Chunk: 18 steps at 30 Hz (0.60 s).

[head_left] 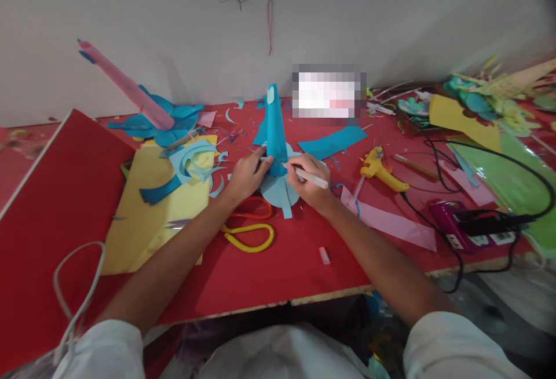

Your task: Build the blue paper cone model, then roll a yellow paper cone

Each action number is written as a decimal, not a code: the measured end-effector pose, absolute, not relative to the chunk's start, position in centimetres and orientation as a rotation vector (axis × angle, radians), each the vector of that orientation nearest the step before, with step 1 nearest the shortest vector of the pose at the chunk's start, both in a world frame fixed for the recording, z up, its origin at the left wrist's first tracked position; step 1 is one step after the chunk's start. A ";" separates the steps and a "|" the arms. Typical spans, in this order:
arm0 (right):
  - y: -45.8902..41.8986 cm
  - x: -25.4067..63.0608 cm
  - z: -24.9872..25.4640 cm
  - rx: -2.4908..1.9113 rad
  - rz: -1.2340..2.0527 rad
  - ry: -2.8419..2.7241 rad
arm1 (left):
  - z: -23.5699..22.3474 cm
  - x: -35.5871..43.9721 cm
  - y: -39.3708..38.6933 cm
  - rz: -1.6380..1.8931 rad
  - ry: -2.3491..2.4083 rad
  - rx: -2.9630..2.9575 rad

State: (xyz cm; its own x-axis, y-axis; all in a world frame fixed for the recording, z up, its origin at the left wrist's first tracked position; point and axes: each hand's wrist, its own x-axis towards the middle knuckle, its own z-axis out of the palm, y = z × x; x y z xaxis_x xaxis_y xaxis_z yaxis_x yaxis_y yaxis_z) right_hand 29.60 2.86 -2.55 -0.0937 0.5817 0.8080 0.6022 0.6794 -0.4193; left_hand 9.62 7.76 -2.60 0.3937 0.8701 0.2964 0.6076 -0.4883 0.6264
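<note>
In the middle of the red table stands a blue paper cone [275, 127] on a pale blue paper base with petal-like strips [283, 196]. My left hand [252, 173] grips the cone low on its left side, thumb against the paper. My right hand [309, 179] is closed round a white pen [313, 178], its tip at the lower right of the cone. Just below my left wrist lie scissors with red and yellow handles [252, 237]. A small pale cap [324, 255] rests near the front of the table.
A yellow glue gun [382, 171] with a black cable lies at right, beside a pink paper strip [395, 225] and a purple box [454, 234]. Yellow sheets [143, 205] with blue scraps lie left. A pink paper tube [130, 89] leans behind on blue petals.
</note>
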 end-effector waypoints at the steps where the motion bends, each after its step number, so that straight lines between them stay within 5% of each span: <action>1: 2.8 29.6 -2.6 -0.960 -0.020 -1.752 | -2.6 9.6 7.8 0.847 1.269 2.240; 18: 2.7 29.9 -2.6 -0.952 -0.002 -1.804 | -2.8 9.6 7.8 0.843 1.275 2.252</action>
